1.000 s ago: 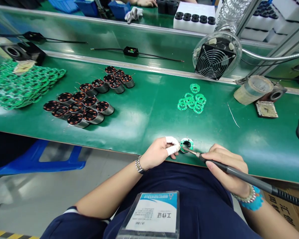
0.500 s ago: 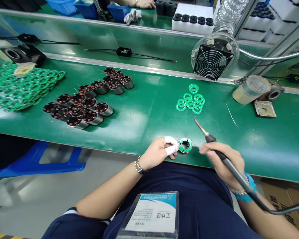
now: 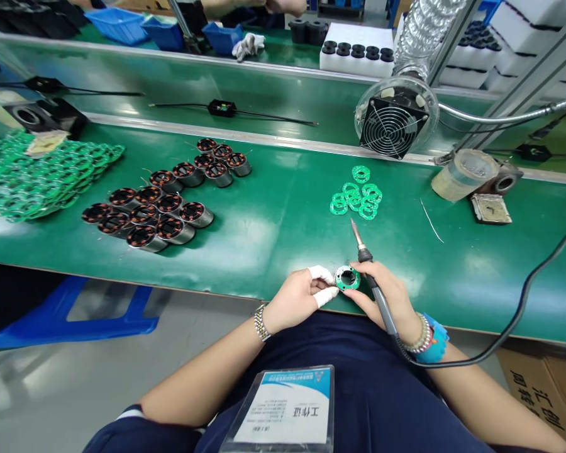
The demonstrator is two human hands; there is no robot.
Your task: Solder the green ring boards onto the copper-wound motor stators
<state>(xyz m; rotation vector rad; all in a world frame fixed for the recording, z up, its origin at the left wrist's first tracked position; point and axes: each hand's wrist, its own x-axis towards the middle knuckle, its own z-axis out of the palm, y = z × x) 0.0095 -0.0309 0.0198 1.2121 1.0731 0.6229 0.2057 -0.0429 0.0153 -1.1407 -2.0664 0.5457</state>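
one green-topped round part (image 3: 341, 285) is being pinched near the front edge of the green table (image 3: 273, 251) by the white-wrapped fingertips of the left hand (image 3: 296, 299) and the thumb and forefinger of the right hand (image 3: 392, 296), in which a soldering iron (image 3: 365, 255) is also being held, tip clear. loose green rings (image 3: 353, 202) and copper-wound cylinders (image 3: 178, 236) are being kept apart, seemingly unjoined; whether the pinched part is finished cannot be told.
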